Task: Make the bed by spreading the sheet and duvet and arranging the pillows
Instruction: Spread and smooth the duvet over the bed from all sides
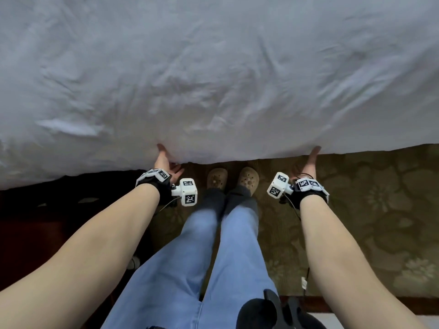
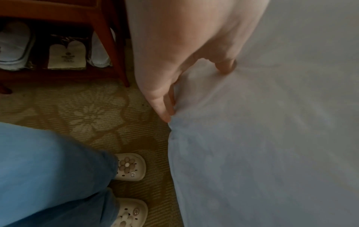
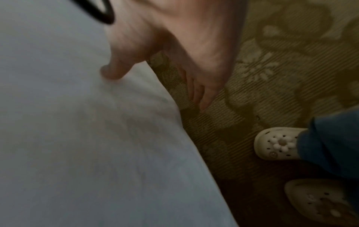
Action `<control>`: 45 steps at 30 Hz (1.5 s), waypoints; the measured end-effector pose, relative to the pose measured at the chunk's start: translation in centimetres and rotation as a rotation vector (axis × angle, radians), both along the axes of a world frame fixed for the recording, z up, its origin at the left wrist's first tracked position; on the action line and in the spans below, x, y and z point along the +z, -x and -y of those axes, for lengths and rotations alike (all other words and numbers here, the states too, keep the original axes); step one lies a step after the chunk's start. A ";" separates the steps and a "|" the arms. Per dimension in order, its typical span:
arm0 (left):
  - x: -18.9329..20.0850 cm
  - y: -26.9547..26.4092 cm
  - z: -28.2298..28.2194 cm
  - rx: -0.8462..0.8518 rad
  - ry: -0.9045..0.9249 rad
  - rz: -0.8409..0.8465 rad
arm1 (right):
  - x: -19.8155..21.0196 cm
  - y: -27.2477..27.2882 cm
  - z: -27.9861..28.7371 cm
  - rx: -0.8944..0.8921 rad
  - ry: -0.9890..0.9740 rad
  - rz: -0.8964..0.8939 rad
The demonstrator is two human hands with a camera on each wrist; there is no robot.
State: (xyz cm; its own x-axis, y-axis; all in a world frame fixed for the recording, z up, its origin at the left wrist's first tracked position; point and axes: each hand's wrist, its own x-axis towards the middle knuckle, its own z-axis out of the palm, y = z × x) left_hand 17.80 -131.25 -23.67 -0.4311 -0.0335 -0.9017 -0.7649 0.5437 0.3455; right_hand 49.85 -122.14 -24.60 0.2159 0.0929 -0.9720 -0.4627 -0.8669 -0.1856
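White fabric (image 1: 213, 79) fills the far side of the head view, creased and hanging off the bed's near edge over the patterned carpet (image 1: 380, 210); whether it is the sheet or the duvet I cannot tell, and no pillows are in sight.

Both hands work that near edge, one to each side of the person's pale clogs (image 1: 231, 178). The left hand (image 1: 166, 162) pinches the hem: in the left wrist view its thumb presses on top of the cloth while the fingers (image 2: 165, 106) lie along and partly under the edge. The right hand (image 1: 308, 163) has its thumb on the top surface too, but in the right wrist view its fingers (image 3: 198, 90) hang straight beside the edge, seemingly clear of the cloth, so it looks open and only touching.

Set apart along the edge like this, the hands can probably pull the cloth taut and square, so the spreading step seems to be in hand.

A wooden stand (image 2: 108, 50) beside the bed's edge holds a pale tag (image 2: 67, 56) with printing too small to read. The wrist cubes (image 1: 187, 192) carry black-and-white square markers, not words.
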 end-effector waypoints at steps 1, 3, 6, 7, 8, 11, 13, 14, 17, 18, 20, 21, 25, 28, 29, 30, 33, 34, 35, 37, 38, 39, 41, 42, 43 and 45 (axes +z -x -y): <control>-0.3 -0.1 -0.1 0.004 -0.003 0.006 | 0.8 0.5 -0.1 0.060 0.014 0.027; -1.1 -0.3 -0.1 0.013 -0.007 0.027 | 0.8 0.9 -0.6 -0.191 -0.024 -0.084; -2.1 -0.5 0.2 0.032 -0.020 0.041 | -1.6 1.0 -2.0 -0.381 -0.170 -0.087; -2.3 -0.7 0.4 0.040 -0.025 0.051 | -2.2 1.0 -1.7 -0.447 -0.199 -0.198; -2.2 -1.0 0.4 0.048 -0.030 0.063 | -1.2 1.5 -1.7 -0.380 -0.238 -0.278; -1.2 -1.9 0.6 0.081 -0.041 0.124 | 0.2 0.7 -0.6 -0.206 -0.293 -0.331; -0.3 -2.8 0.4 0.090 -0.034 0.170 | 1.9 0.4 0.5 -0.179 -0.250 -0.292; 0.4 -3.5 0.2 0.094 -0.035 0.193 | 2.7 0.3 1.1 -0.161 -0.204 -0.246; 2.9 -5.9 0.1 0.090 0.000 0.277 | 5.6 -0.7 2.7 -0.084 -0.028 -0.068; 3.1 -6.2 0.7 0.045 0.016 0.286 | 6.5 -1.2 3.1 -0.070 -0.018 -0.043; 2.7 -6.2 1.8 -0.008 -0.001 0.283 | 7.9 -2.0 3.5 -0.052 -0.082 -0.040; 2.4 -6.0 2.5 -0.003 -0.021 0.285 | 8.6 -2.5 3.4 -0.044 -0.108 -0.043; 10.4 -7.1 2.6 0.098 -0.053 0.180 | 11.9 -3.3 2.8 -0.034 -0.200 -0.090; 12.7 -6.0 4.3 0.076 0.002 0.010 | 14.6 -2.9 2.0 -0.036 -0.200 -0.024; 13.2 -5.2 4.6 0.099 -0.015 0.019 | 14.5 -3.2 1.6 -0.034 -0.173 0.028; 14.2 -4.4 4.7 0.160 -0.083 0.057 | 14.5 -3.4 0.9 0.001 -0.155 0.102; 17.1 -1.7 4.1 0.283 -0.319 0.129 | 13.0 -4.4 -2.3 -0.039 -0.207 0.185; 18.0 -1.0 3.7 0.278 -0.304 0.121 | 14.3 -3.6 -3.3 -0.032 -0.211 0.188; 19.1 -0.2 3.3 0.262 -0.292 0.085 | 16.8 -2.3 -4.4 -0.016 -0.222 0.206; 21.2 1.9 2.7 0.223 -0.287 0.054 | 19.5 -0.9 -6.3 0.033 -0.273 0.211; 22.5 2.7 2.0 0.205 -0.287 0.028 | 20.4 -0.5 -7.8 0.080 -0.327 0.205; 23.3 3.8 1.4 0.186 -0.282 0.002 | 20.9 0.0 -9.1 0.100 -0.339 0.203; 25.0 6.1 -0.1 0.091 -0.251 -0.114 | 23.4 0.9 -11.0 0.158 -0.357 0.249; 26.0 7.2 -1.0 0.034 -0.266 -0.190 | 24.1 1.0 -12.1 0.194 -0.363 0.242; 26.9 8.4 -2.0 0.004 -0.291 -0.244 | 23.9 1.0 -13.3 0.212 -0.386 0.229; 28.4 10.4 -4.6 0.013 -0.371 -0.311 | 26.7 2.0 -14.3 0.238 -0.422 0.239</control>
